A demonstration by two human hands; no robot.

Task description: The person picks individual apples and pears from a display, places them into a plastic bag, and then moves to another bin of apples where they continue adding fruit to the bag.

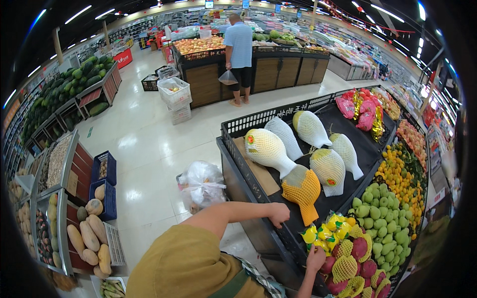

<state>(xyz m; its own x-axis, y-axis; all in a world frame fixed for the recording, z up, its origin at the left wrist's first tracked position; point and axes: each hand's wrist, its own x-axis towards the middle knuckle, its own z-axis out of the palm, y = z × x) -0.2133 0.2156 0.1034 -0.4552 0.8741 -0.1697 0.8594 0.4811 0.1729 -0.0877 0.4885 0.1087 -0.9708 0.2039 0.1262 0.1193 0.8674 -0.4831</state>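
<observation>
My left hand (pixel 279 215), its fingers curled, is at the near rim of the black display bin (pixel 257 188); whether it grips anything is hidden. My right hand (pixel 316 257) has its fingertips on the yellow plastic wrapping of the small wrapped lemons (pixel 325 234), which are heaped in the bin's near part. Red dragon fruits (pixel 360 249), some in yellow foam nets, lie right beside that hand. Beyond my left hand is a large melon in an orange foam net (pixel 302 190). Several more melons in white foam nets (pixel 266 149) lie farther back on the black liner.
Green pears (pixel 384 212) and small orange fruits (pixel 398 171) fill the bin's right side. A tied plastic bag (pixel 203 184) stands on the floor at the bin's outer side. Crates (pixel 174 93) and a person (pixel 238 52) with a bag are by the far counter.
</observation>
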